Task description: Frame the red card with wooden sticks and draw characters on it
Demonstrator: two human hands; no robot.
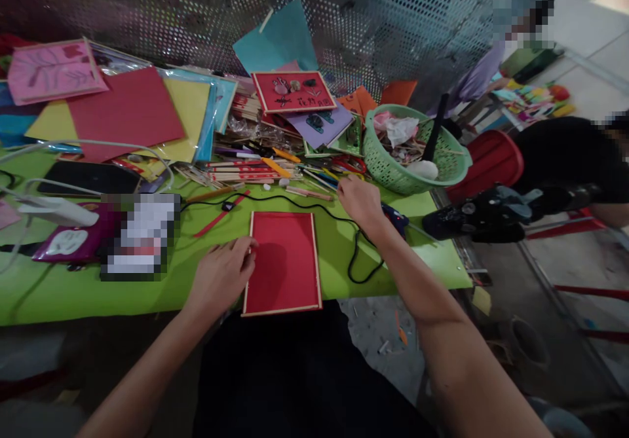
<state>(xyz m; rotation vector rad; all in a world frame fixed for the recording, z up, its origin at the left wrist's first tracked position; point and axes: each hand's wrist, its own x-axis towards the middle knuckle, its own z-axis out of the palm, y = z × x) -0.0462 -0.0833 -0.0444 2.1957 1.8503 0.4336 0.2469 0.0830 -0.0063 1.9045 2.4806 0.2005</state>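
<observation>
Red Panel at the Worktop's Near Edge

The green worktop (339, 274) carries all items; positions are relative to the red panel (282, 261). The green basket (393, 163), holding scraps, stands beyond the panel, to its right. A loose red sheet (128, 114) lies beyond, to the left. The panel, edged with pale wooden strips, lies flat between the person's forearms. The left hand (226, 268) is at its left edge, fingers bent; grip cannot be told. The right hand (360, 200) is past its far right corner, fingers curled in at the tools; what it grasps is hidden. A narrow red strip (221, 214) lies beyond the panel's far left corner.
</observation>
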